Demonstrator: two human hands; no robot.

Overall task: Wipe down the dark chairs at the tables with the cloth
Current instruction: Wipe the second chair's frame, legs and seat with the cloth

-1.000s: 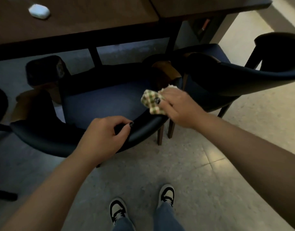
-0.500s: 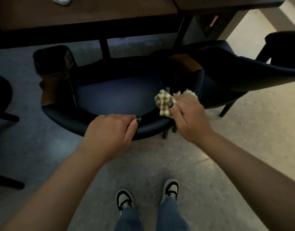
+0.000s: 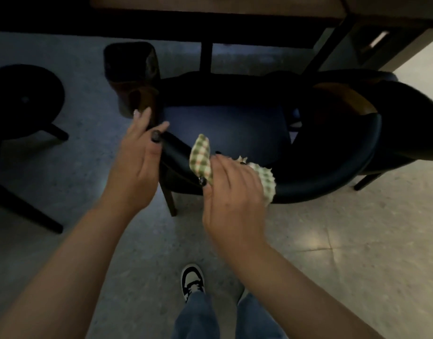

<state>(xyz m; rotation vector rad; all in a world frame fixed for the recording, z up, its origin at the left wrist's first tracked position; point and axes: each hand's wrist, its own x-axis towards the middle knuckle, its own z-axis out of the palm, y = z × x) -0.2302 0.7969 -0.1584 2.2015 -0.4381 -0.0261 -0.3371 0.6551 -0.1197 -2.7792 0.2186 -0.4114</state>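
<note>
Dark upholstery is curving across the middle of the frame: the chair (image 3: 315,184) is sitting tucked toward the wooden table (image 3: 210,6) along the top edge, its blue seat open in the centre. The right hand (image 3: 235,199) is gripping the checked cloth (image 3: 201,159), fingers curled round it, and pressing it against the backrest rim near its left end. The left hand (image 3: 137,167) is hovering with fingers loosely spread beside the left armrest (image 3: 132,67); whether it is touching the rim I cannot tell. A second dark chair (image 3: 406,123) is crowding in at the right, its arm overlapping the first chair's right side. A black stool (image 3: 24,101) is standing at the left, well apart, with bare pale floor (image 3: 357,253) lying between it and the chair and stretching wide at the lower right. One sneaker (image 3: 192,280) is showing at the bottom centre.

Compared with half a second ago, the left hand is no longer clamping the backrest and is now opening, while the cloth is sitting further left along the rim.
</note>
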